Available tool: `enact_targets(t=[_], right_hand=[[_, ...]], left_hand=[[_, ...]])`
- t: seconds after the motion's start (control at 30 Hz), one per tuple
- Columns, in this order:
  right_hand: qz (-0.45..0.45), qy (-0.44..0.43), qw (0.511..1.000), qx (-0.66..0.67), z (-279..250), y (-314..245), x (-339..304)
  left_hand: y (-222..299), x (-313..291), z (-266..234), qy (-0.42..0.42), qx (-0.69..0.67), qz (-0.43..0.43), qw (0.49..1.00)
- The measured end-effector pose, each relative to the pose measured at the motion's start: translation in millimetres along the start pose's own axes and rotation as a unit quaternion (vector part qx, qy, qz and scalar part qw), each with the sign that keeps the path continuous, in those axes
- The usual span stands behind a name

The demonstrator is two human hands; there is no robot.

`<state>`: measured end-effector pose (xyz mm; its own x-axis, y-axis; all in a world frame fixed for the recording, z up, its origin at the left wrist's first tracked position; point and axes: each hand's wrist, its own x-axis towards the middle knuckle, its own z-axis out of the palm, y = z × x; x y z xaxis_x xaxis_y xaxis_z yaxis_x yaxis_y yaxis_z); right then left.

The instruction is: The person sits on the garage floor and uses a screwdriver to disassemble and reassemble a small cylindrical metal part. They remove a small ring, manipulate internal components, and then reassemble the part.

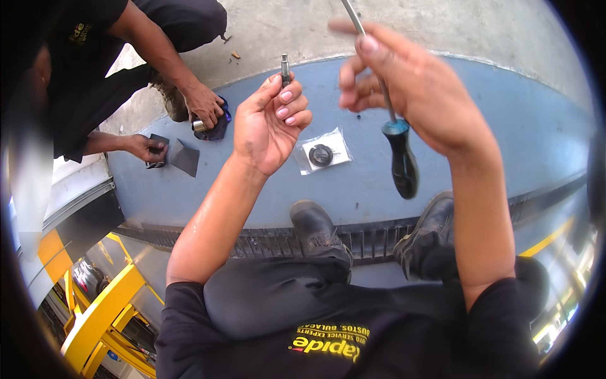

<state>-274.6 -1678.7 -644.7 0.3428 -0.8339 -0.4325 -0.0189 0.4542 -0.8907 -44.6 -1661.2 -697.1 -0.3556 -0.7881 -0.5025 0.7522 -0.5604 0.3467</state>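
My left hand (268, 126) is raised with its fingers curled round a small metal pin (285, 68), whose stepped silver end points up past the fingertips. Its lower part is hidden in the grip. Up and to the right, my right hand (432, 95) holds a screwdriver (402, 161) by its shaft, the shaft passing by the thumb. The black and teal handle hangs down below the palm, and the tip runs out of the picture at the top. Some right fingers are blurred. Between the hands, on the blue-grey floor, lies a clear plastic bag (344, 151) with a black round part (320, 155) on it.
At left a crouching co-worker holds a metal cylinder (199, 125) in a dark cloth (218, 126), and a dark block in the other hand. A dark grey sheet (185, 158) lies nearby. A slotted drain grate (372, 243) runs by my boots; a yellow frame (104, 316) stands lower left.
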Motion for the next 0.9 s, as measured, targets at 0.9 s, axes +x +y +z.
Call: enact_targets(t=[0.9], right_hand=[[0.122,-0.146,0.922,-0.337,-17.1,-4.0,-55.7]], left_hand=[[11.5,21.7,-20.1,0.057,0.083,0.029,0.995]])
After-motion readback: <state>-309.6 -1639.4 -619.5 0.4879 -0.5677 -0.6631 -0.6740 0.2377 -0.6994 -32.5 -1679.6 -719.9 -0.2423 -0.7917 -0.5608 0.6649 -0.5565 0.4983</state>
